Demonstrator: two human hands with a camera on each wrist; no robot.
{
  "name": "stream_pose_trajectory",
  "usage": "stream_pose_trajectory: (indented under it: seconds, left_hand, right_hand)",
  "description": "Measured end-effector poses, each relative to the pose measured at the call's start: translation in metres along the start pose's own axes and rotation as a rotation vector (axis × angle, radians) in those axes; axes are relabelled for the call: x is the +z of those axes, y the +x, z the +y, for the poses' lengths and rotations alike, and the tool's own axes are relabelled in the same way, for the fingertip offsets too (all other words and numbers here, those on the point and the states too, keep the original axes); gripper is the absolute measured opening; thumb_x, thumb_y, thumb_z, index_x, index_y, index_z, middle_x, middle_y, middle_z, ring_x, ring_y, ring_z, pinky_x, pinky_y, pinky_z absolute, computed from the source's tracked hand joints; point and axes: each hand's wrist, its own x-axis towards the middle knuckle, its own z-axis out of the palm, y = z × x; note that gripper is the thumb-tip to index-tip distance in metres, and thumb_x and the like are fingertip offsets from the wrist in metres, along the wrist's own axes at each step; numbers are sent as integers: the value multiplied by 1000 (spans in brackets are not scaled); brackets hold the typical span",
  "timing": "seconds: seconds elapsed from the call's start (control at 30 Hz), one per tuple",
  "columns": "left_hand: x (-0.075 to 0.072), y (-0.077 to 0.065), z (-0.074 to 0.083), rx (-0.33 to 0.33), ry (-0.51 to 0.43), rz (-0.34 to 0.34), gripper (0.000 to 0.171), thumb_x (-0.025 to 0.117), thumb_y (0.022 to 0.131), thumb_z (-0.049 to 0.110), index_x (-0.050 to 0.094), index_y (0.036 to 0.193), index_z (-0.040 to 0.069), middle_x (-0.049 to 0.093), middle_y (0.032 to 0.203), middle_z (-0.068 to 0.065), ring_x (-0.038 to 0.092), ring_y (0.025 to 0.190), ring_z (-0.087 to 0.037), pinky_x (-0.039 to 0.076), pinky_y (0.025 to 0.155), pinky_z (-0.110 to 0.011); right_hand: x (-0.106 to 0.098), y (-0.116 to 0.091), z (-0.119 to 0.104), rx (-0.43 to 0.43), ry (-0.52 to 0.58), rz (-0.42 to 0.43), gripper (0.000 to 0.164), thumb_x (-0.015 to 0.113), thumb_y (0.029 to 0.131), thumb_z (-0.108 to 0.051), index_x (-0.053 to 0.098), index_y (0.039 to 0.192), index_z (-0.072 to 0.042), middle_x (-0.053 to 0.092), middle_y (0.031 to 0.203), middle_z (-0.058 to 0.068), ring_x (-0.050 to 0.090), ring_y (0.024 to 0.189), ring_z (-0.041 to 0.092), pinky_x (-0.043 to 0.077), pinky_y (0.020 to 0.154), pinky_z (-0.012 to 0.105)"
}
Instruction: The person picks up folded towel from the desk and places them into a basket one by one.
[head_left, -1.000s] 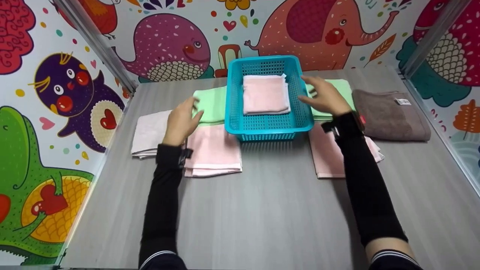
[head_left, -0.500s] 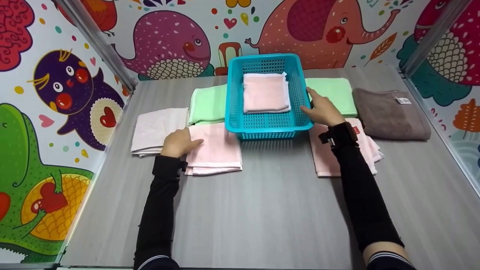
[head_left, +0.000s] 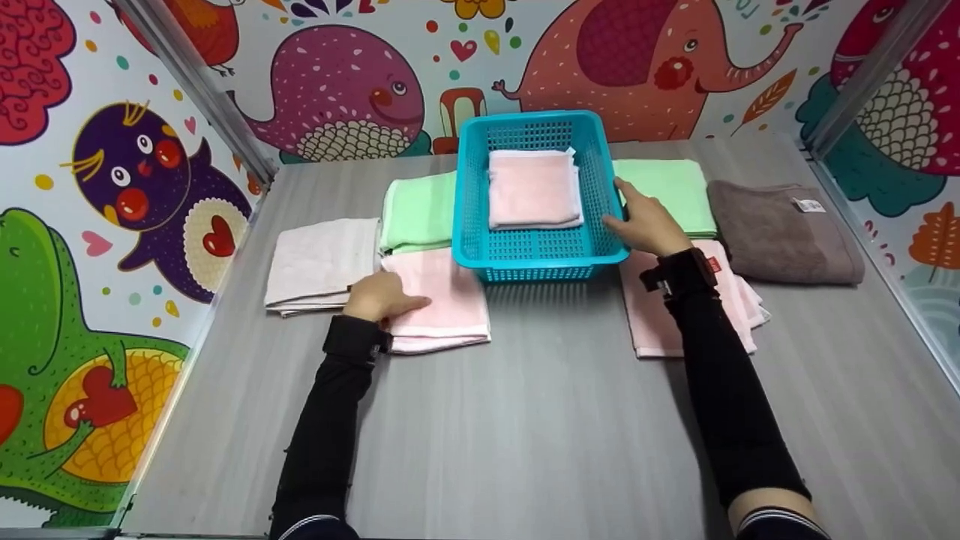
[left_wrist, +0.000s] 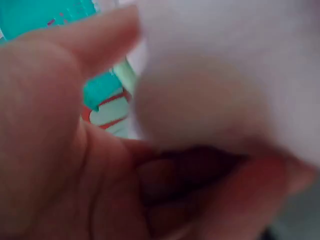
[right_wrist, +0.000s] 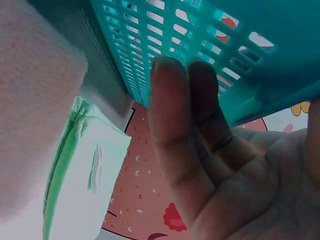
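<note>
In the head view my left hand (head_left: 381,296) holds the left edge of a folded pink towel (head_left: 446,300). The left wrist view shows its thumb on top of the blurred cloth (left_wrist: 230,45) and fingers curled beneath. My right hand (head_left: 651,223) grips the right side of a turquoise plastic basket (head_left: 541,264), thumb at the rim and fingers along the outside mesh (right_wrist: 172,100). Inside the basket lies a smaller folded pink towel (head_left: 532,187). The basket's front edge overlaps the corner of the left pink towel in the head view.
Left of the basket lie a pale folded towel (head_left: 322,259) and a green towel (head_left: 420,210). On the right are another green towel (head_left: 667,191), pink towels (head_left: 652,322) partly under the right forearm, and a brown towel (head_left: 780,232). Patterned walls enclose the grey table (head_left: 555,427).
From above the green towel, my left hand has come down to the pink towel's left edge and taken hold of it. My right hand has settled on the basket's right side.
</note>
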Motion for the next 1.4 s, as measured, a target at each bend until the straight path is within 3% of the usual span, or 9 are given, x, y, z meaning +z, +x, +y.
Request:
stream_pose_trajectory:
  seconds: [0.17,0.3,0.63,0.77,0.83,0.93,1.03,1.2,1.4]
  left_hand:
    - [3,7,-3,118,-107,-63,50,65,95,47,61,84,-2,57,85,-12,56,81,-28,54,91,-51]
    - [3,10,-3,168,-151,-93,46,64,97,40,61,93,-6,55,88,-11,54,83,-29,52,91,-53]
    - [-3,10,-16,252,-228,-116,54,55,103,43,58,111,-10,57,102,-19,58,97,-34,49,96,-52]
    - [-13,5,-19,251,-427,-93,60,57,103,44,56,127,-11,60,118,-28,59,111,-39,48,101,-51]
    - [-16,3,-18,258,-557,-84,55,59,104,40,57,131,-8,64,118,-23,63,107,-33,51,97,-46]
    - [-20,2,-16,289,-731,-99,40,59,105,33,60,123,-2,66,95,-5,64,83,-18,54,80,-33]
    - [-24,-1,-12,324,-850,-114,39,57,106,28,62,128,-4,74,91,0,70,76,-11,58,74,-28]
    - [-34,-7,-7,317,-1035,-130,44,53,107,29,57,132,-7,76,93,-6,74,74,-16,61,67,-31]
    - [-51,-14,0,361,-1166,-31,38,51,106,26,57,125,-6,74,87,-7,72,69,-17,60,63,-30]
  right_hand:
    - [1,-1,3,8,6,-1,76,57,106,-25,15,166,-6,47,151,34,55,132,48,41,112,63]
    - [2,-1,5,20,6,-1,77,57,106,-26,15,167,-7,47,152,34,55,132,47,41,112,64]
    - [2,-3,7,15,6,3,77,57,105,-25,15,166,-5,53,145,35,58,129,47,43,110,63]
    - [1,-3,6,8,6,5,76,57,105,-25,16,166,-5,54,143,36,59,127,47,44,109,63]
    - [1,-3,5,14,3,5,76,57,105,-25,16,166,-5,52,146,36,57,129,48,43,110,64]
    - [0,-3,4,23,-7,3,76,57,106,-26,15,166,-6,48,150,35,53,134,49,39,113,65]
    - [0,-3,3,27,-13,-2,76,56,106,-27,15,167,-7,44,154,35,48,139,50,36,115,66]
    - [0,-2,3,26,-11,-4,76,56,106,-28,15,167,-7,42,155,34,47,140,50,36,114,67]
    - [-1,0,2,22,-11,-5,77,57,106,-28,15,167,-7,43,155,34,49,138,49,37,114,66]
